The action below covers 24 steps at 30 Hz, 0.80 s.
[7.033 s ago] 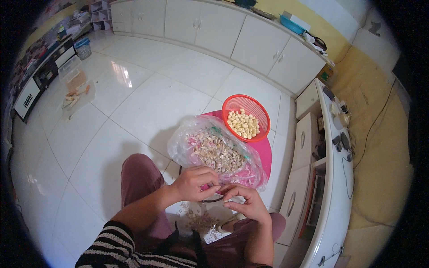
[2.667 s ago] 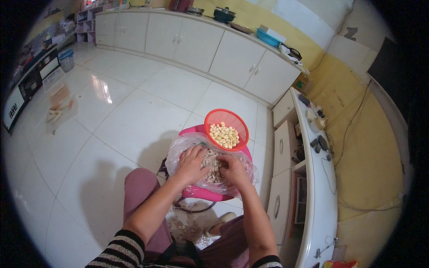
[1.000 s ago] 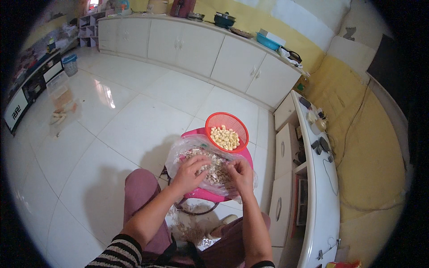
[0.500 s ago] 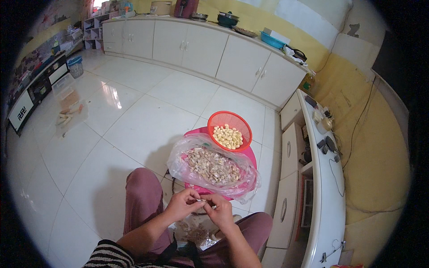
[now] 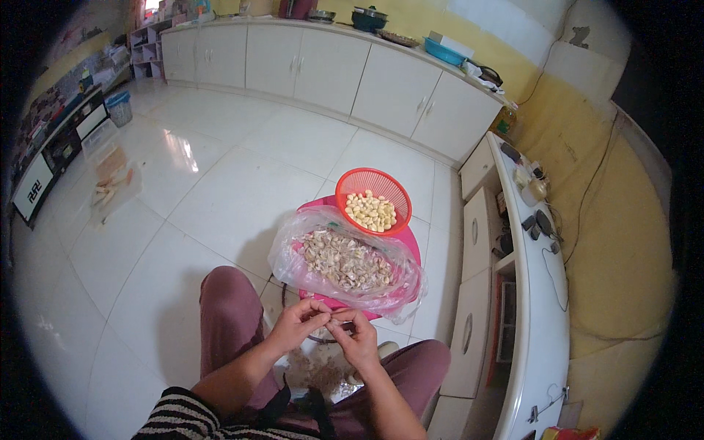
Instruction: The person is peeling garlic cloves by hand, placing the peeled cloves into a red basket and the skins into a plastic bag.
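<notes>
My left hand (image 5: 297, 323) and my right hand (image 5: 357, 341) meet between my knees, thumbs and fingertips pinched together around a small garlic clove, mostly hidden by the fingers. Just beyond them, a clear plastic bag (image 5: 287, 246) lies spread open on a round pink stool (image 5: 413, 246). Many unpeeled garlic cloves (image 5: 345, 260) fill the bag. At the stool's far side sits a red mesh basket (image 5: 375, 178), tilted toward me, with pale peeled cloves (image 5: 372, 213) in it. Below my hands, papery garlic skins (image 5: 319, 370) are scattered on the floor.
A white drawer cabinet (image 5: 469, 330) stands close on my right, with small items on top. Low white cupboards (image 5: 293, 62) line the far wall. On the left are a plastic tray (image 5: 132, 187) on the tiles and a blue-rimmed bin (image 5: 119, 110).
The view has shifted slightly. Both hands stay together at the same spot with small finger movements; the pale piece seen between them earlier is now mostly covered.
</notes>
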{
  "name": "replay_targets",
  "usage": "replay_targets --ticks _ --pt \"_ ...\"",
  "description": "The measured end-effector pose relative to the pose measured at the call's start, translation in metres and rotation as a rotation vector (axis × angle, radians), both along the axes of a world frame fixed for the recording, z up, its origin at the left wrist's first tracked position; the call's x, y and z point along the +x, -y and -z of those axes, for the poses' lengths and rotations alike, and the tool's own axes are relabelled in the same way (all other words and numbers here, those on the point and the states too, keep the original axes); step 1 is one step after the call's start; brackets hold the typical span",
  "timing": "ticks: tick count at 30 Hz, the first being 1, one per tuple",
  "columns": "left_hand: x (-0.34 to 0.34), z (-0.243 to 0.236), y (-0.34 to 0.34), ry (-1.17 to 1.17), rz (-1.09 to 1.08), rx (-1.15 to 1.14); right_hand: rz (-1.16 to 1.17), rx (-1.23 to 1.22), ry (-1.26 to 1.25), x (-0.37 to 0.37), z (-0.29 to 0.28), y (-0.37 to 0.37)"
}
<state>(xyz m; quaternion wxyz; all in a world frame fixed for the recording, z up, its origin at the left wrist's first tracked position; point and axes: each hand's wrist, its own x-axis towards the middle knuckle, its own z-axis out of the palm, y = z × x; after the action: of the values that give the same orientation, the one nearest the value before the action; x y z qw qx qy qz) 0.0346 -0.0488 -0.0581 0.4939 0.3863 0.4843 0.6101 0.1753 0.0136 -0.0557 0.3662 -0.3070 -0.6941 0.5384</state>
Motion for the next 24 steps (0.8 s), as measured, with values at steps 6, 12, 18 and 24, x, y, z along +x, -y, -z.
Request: replay_targets --ticks 6,12,18,24 --pt "0.003 -0.010 0.008 -0.080 0.096 -0.003 0.002 0.075 0.114 0.008 -0.005 0.003" --pt "0.001 0.000 0.004 -0.042 0.022 -0.043 0.023 0.155 0.169 0.007 -0.006 0.006" --pt "0.000 0.000 0.005 -0.154 -0.050 0.062 -0.092 -0.318 -0.125 0.010 -0.003 -0.001" --pt "0.003 -0.010 0.006 -0.305 -0.144 0.167 -0.113 -0.473 -0.258 0.008 -0.012 -0.002"
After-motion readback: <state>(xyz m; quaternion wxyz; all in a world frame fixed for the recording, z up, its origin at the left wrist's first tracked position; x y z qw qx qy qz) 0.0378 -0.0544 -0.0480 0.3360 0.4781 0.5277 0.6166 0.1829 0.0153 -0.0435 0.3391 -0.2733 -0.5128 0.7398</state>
